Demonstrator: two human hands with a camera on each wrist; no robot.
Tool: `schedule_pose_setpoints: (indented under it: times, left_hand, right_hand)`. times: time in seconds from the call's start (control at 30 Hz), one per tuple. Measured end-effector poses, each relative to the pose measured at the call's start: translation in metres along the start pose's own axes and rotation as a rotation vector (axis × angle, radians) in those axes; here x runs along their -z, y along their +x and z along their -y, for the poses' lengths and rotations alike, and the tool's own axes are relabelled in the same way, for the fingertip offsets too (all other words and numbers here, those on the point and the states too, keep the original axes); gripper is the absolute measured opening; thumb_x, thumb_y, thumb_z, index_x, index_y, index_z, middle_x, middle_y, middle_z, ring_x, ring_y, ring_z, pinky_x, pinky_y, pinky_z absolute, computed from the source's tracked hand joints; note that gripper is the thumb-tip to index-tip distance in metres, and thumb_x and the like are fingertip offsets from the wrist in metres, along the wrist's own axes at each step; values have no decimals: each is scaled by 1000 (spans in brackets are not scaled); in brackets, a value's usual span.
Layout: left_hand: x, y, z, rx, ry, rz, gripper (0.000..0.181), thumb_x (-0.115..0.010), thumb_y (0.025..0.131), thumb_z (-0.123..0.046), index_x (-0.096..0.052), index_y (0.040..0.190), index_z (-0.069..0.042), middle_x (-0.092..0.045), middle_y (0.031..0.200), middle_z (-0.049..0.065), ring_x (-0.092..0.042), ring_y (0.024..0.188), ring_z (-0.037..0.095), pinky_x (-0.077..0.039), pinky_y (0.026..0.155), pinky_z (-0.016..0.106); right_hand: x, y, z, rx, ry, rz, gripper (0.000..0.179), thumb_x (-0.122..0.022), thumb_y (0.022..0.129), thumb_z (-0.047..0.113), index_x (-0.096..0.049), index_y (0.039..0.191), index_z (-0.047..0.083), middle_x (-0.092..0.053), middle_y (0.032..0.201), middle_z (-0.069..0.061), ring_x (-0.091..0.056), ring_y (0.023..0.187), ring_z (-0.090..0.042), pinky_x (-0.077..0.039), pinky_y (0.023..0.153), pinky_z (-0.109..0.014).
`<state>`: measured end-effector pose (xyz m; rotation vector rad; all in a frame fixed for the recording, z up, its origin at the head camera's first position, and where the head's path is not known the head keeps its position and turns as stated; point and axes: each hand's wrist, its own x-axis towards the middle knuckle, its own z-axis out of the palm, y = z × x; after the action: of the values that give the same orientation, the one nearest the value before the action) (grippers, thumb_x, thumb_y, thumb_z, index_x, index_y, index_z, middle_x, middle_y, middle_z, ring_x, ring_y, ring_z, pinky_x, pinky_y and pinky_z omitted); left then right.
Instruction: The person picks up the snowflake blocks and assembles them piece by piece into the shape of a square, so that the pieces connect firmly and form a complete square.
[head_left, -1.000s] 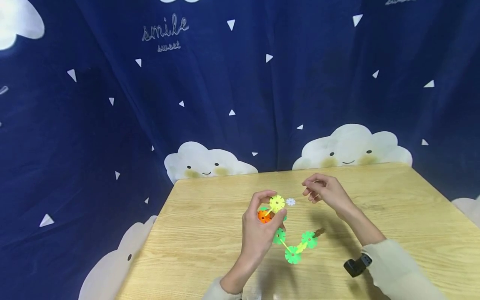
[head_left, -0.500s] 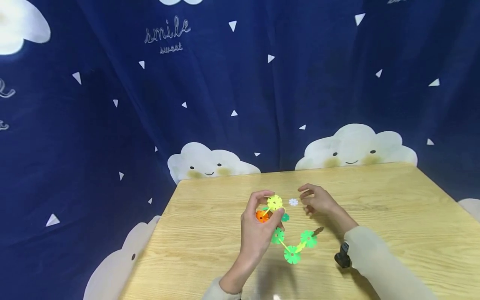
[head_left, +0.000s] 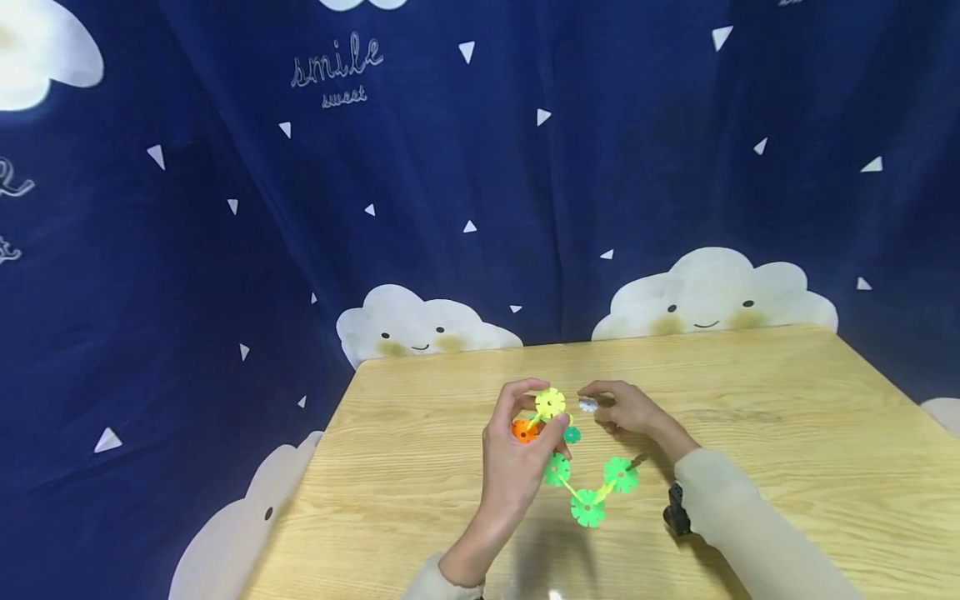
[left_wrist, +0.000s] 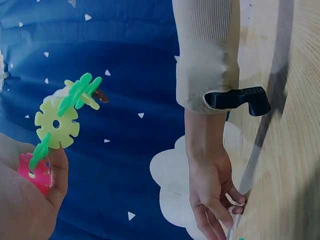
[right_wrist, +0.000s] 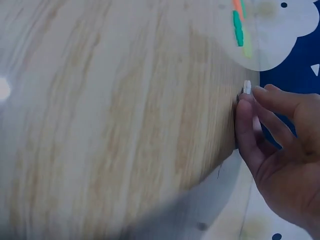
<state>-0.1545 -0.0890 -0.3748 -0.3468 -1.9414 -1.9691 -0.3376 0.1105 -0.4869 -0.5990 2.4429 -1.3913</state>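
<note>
**White disc (head_left: 588, 405) in the right hand (head_left: 632, 407)**

Picking it up seems the step in hand; the next move calls for a steady lift. Right thumb and finger appear to pinch the disc, edge-on in the right wrist view. The left hand (head_left: 517, 452) grips a chain of discs (head_left: 587, 508); its long axis runs from beside the thumb toward the body, then bends toward the right hand.

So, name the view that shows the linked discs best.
Head: the linked discs spread out, several facing the camera, though the left hand hides part. Left wrist: bunched, partly edge-on. Right wrist: only edge-on slivers near the top.
</note>
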Motion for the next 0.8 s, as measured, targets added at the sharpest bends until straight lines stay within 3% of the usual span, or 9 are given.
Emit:
schedule_pose_setpoints:
  times: [0.17,0.3,0.4,0.6,0.8]
  left_hand:
    - [0,1,0,9,4,13,40,-76,91,-4,-63,125,-20,-59,102,12,-67,52,15,-56,48,23]
    - [1,1,0,13,4,22,40,-76,91,-4,-63,126,-20,-59,102,14,-67,52,15,-56,49,23]
    - [2,2,0,14,15,22,40,-76,91,-4,-63,126,-19,-58,102,14,-67,52,15,-57,49,24]
    - [7,2,1,16,23,7,42,-75,91,-2,-63,126,-22,-59,103,16,-67,52,16,-56,48,24]
    - [17,2,3,19,52,-3,42,-77,91,-5,-64,126,-24,-59,105,14,-68,52,18,-53,46,22]
  right_hand:
    - [-8,4,-5,51,-88,-62,38,-65,93,-4,-66,131,-2,-68,111,-22,-54,54,-17,-46,46,-26]
    - [-12,4,-3,101,-254,-163,32,-73,89,-2,-73,121,3,-72,117,-17,-69,81,-27,-58,69,-40]
    - [-14,2,0,96,-354,-201,30,-76,87,0,-76,116,8,-73,121,-14,-68,107,-33,-57,86,-50]
    - [-13,-2,5,74,-368,-192,35,-74,82,-6,-77,113,9,-74,119,-15,-67,98,-28,-55,74,-40]
    - [-13,-2,1,118,-374,-196,35,-73,77,-8,-77,109,7,-76,110,-11,-67,95,-26,-56,78,-42]
